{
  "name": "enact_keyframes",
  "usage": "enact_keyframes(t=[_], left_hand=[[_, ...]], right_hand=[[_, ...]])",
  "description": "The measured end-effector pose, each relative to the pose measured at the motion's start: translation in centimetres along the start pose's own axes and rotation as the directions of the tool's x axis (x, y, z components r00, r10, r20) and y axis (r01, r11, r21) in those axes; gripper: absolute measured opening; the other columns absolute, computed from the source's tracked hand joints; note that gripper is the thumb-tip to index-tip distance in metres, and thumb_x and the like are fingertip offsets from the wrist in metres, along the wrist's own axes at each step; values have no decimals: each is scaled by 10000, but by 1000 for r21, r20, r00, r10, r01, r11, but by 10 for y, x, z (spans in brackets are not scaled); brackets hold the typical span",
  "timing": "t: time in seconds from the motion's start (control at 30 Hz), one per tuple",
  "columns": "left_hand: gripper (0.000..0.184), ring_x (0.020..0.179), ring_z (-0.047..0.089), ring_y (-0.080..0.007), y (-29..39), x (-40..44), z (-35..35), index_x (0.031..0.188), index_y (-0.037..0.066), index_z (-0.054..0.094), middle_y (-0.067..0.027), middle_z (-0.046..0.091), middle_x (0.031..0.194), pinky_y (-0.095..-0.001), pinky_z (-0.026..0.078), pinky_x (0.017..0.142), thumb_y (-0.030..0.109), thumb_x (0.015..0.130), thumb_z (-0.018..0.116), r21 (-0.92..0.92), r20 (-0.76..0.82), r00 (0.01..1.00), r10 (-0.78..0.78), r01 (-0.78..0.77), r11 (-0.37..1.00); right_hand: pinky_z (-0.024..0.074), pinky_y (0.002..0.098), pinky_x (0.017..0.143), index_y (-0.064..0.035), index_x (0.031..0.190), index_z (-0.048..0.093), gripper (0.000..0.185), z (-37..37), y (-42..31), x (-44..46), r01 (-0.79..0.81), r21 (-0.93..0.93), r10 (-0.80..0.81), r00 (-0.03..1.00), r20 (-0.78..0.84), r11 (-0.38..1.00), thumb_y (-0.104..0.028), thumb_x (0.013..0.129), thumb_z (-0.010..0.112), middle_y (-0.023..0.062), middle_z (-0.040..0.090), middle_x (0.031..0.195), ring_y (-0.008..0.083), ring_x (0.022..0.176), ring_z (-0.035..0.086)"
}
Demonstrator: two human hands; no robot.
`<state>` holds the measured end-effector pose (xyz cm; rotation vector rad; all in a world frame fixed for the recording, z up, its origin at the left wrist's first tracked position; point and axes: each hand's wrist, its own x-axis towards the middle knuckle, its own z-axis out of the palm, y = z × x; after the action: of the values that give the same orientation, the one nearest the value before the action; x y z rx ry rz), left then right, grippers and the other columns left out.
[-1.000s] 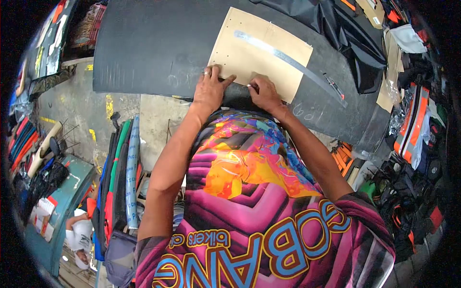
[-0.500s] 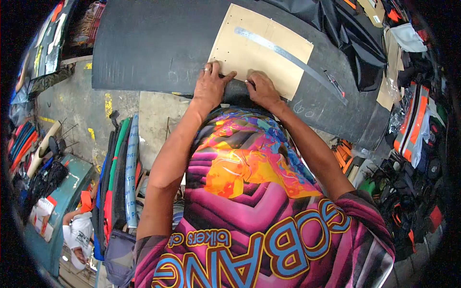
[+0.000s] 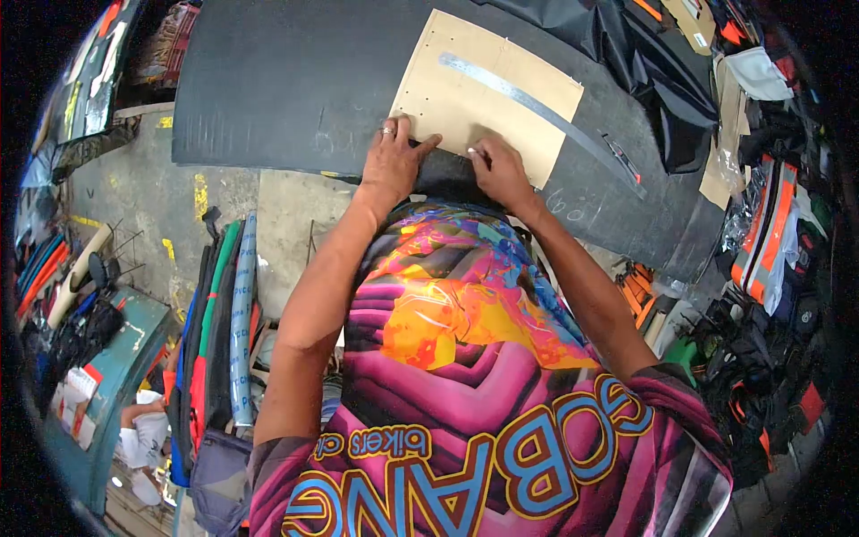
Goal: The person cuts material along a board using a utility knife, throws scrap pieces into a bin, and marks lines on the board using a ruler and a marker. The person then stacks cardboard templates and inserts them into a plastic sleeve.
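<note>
A tan cardboard template (image 3: 474, 98) with small holes along its edges lies on a large black sheet (image 3: 259, 89). My left hand (image 3: 394, 166) presses on the template's near left corner, thumb and fingers spread. My right hand (image 3: 503, 172) is at the template's near edge, its fingers pinched round a small white piece (image 3: 472, 152) that looks like chalk. A metal ruler (image 3: 510, 89) rests across the template and runs past its right edge onto the black sheet. Right of the template, a thin pen-like tool (image 3: 622, 154) lies by the ruler.
Black folded material (image 3: 649, 80) is heaped at the far right of the sheet. Rolled materials (image 3: 224, 322) stand at the left, near a green table (image 3: 134, 340) and another person (image 3: 143, 438). Bags and an orange striped piece (image 3: 765, 233) crowd the right side.
My right hand has moved slightly to the right along the template's near edge, its fingers turned more inward. My left hand stays in place. The person at lower left has shifted a little.
</note>
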<state>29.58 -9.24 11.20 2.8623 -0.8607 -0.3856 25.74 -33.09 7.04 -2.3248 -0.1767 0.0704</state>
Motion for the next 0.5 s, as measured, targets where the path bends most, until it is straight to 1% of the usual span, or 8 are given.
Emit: enact_keyframes(t=[0.1,0.17,0.2,0.27,0.33,0.37,0.43,0.5], left_hand=[[544,1298,447,-368,1,2,-1,1407,371,605,-199,471,1357,-421,441,1055,154,908,617,14,-16,1000,6,-6,1000],[548,1306,445,-373,1,0,-1,1405,372,603,-205,466,1374,-423,438,1061,150,904,619,11,-12,1000,3,-3,1000],[560,1326,437,-383,2,0,-2,1417,348,588,-214,457,1399,-429,435,1070,144,896,622,15,-3,1000,6,-6,1000],[575,1346,430,-394,-2,-2,1,1430,324,573,-223,447,1423,-436,432,1079,138,888,626,26,0,1000,0,0,1000],[583,1381,419,-399,-4,-5,4,1445,211,545,-229,427,1467,-453,424,1098,125,874,628,-26,-41,999,12,-13,1000],[583,1381,419,-399,-5,-5,4,1445,211,545,-229,427,1467,-453,424,1098,125,874,628,-23,-45,999,4,-5,1000],[582,1401,415,-381,-7,-6,4,1445,114,525,-220,413,1496,-462,419,1109,121,872,624,-4,-18,1000,6,-6,1000],[562,1404,416,-373,-6,-8,4,1430,102,535,-211,411,1503,-467,416,1112,128,875,621,-10,-30,1000,-1,0,1000]], right_hand=[[507,415,702,6,951,616,172,-16,-5,6,-192,77,191,981,19,978,-158,953,668,176,641,838,325,740,629],[507,411,698,6,943,613,175,-18,-4,9,-226,76,224,974,41,971,-158,952,672,174,638,831,310,735,629],[506,408,694,7,935,610,179,-16,-5,13,-258,75,253,965,67,963,-159,951,676,171,635,824,295,729,628],[506,406,689,8,931,609,180,-9,-7,21,-232,108,226,972,63,967,-158,950,677,168,634,819,287,724,628],[506,404,685,9,927,607,182,0,-8,27,-211,136,204,977,64,968,-157,950,678,166,633,814,279,719,627],[507,405,686,10,928,609,190,5,-8,35,-191,96,186,981,62,977,-164,950,682,170,636,817,284,724,631],[509,407,687,12,929,612,198,13,-14,48,-166,58,162,985,63,984,-171,949,686,174,639,819,289,728,636],[516,435,705,14,936,620,198,16,-23,62,-119,42,115,991,74,992,-174,944,683,197,649,833,345,755,650]])
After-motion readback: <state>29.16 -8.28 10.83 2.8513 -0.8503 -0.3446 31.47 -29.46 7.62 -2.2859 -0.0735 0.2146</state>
